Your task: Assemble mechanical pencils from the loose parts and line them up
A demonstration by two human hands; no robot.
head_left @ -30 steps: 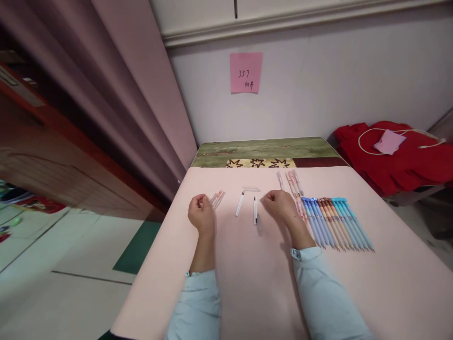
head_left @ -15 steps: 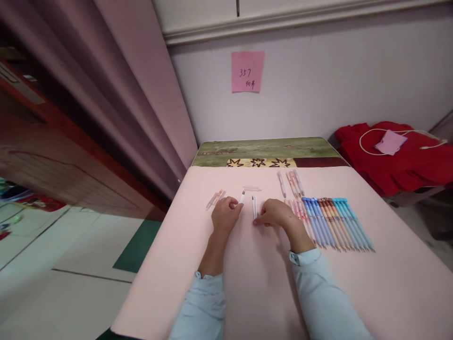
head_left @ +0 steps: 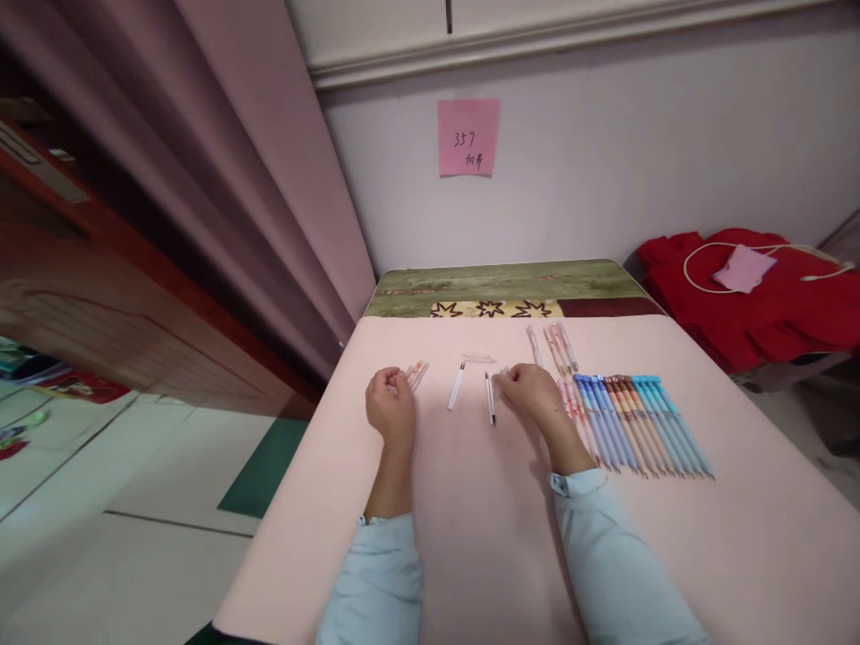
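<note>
My left hand is at the left of the pink sheet, its fingers curled over the ends of several clear pen barrels; what is between the fingertips is hidden. To its right a single white pen refill lies slanted on the sheet. Two more refills lie side by side just left of my right hand. The thumb and finger of that hand are pinched together, and what they hold, if anything, cannot be made out. Thin clear pieces rest behind the refills.
Right of my right hand lies a row of pens in pink, blue, brown and turquoise. Several pale pens lie behind it. The pink sheet covers the table. A red cloth with a cable is beyond the right edge.
My left hand has left the single refill and moved left to the clear barrels. My right hand has shifted slightly up and right, off the pair of refills, which now lie at a different slant.
</note>
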